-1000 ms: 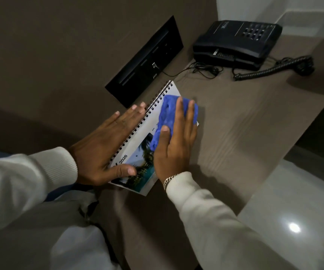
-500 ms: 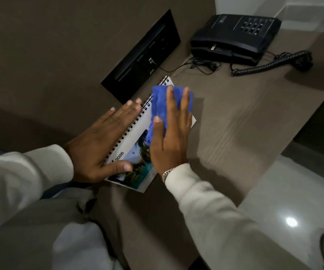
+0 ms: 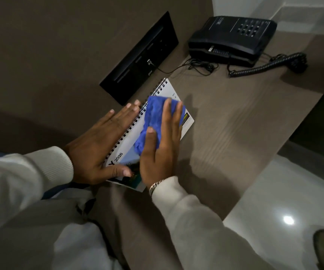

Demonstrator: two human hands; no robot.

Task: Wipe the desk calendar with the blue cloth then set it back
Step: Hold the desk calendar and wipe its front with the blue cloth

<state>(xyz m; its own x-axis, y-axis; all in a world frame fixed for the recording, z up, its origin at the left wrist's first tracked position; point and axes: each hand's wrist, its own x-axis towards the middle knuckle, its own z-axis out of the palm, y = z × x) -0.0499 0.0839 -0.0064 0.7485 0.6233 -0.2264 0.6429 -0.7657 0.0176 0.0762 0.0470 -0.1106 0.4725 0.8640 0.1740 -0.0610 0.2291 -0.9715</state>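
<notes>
The spiral-bound desk calendar (image 3: 169, 90) lies flat on the brown desk (image 3: 225, 129), its page marked 2026 with a picture at the near end. My left hand (image 3: 102, 145) presses flat along the spiral edge, thumb on the near corner of the page. My right hand (image 3: 161, 145) lies palm down on the blue cloth (image 3: 153, 115), which is bunched on the middle of the calendar page. The far corner of the page shows beyond the cloth.
A black telephone (image 3: 233, 38) with a coiled cord (image 3: 264, 67) stands at the far end of the desk. A black socket panel (image 3: 141, 57) is set in the wall behind the calendar, a thin cable running from it. Pale glossy floor (image 3: 274, 201) lies to the right.
My right hand with the blue cloth slid toward the far end of the page, then came back toward me to the middle. My left hand stayed pressed along the spiral edge.
</notes>
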